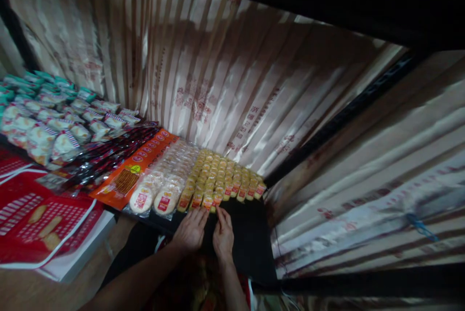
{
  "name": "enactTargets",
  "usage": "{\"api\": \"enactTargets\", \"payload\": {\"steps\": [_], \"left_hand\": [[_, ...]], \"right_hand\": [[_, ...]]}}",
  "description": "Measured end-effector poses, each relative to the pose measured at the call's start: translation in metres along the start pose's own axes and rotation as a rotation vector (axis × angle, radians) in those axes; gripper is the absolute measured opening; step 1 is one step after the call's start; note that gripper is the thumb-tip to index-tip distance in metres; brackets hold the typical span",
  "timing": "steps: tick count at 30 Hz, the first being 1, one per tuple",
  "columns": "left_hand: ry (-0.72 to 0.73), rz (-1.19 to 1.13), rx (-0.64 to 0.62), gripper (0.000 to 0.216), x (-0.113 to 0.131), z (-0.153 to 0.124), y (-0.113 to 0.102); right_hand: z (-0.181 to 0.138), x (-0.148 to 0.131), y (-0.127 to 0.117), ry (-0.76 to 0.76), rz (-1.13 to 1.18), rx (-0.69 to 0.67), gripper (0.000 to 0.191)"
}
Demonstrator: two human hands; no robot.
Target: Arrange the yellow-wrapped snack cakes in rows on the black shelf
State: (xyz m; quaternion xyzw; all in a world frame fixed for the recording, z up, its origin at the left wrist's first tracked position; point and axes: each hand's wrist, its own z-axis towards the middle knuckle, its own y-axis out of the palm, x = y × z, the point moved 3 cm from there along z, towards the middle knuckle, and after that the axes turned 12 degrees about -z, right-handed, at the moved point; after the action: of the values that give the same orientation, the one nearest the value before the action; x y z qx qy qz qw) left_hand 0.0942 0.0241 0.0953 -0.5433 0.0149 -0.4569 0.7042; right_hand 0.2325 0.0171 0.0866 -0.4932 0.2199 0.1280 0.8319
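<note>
Rows of small yellow wrapped snack packs [214, 175] with red-and-orange labels lie close together on the black shelf [250, 233]. My left hand [191, 228] is at the front of these rows, its fingers together and its tips on a front pack. Beside it, my right hand [223, 233] reaches in from the right, fingers extended and close together against a front pack [215, 199]. The two hands appear to pinch the front packs between their fingertips; the exact contact is partly hidden and dim.
Left of the yellow packs lie round white crackers in clear wrappers [165, 199], an orange snack bag [123, 182], dark shiny packets [98, 158] and white-and-green bags [43, 122]. A red basket [87, 224] stands lower left. Printed cardboard [218, 78] backs the shelf; a black post [327, 112] rises right.
</note>
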Motion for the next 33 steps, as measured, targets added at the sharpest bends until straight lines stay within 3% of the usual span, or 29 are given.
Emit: {"api": "enactTargets", "payload": {"steps": [5,22,33], "left_hand": [[-0.074,0.011,-0.009,0.052,0.001,0.001,-0.001],[-0.01,0.025,0.053,0.049,0.005,0.002,-0.011],[0.052,-0.002,0.128,0.049,0.001,0.004,-0.009]], "right_hand": [[-0.001,-0.001,-0.001,-0.02,0.002,0.019,0.05],[-0.001,0.003,0.0,-0.054,-0.041,0.024,0.051],[-0.003,-0.005,-0.011,-0.131,-0.024,0.11,0.038]]}}
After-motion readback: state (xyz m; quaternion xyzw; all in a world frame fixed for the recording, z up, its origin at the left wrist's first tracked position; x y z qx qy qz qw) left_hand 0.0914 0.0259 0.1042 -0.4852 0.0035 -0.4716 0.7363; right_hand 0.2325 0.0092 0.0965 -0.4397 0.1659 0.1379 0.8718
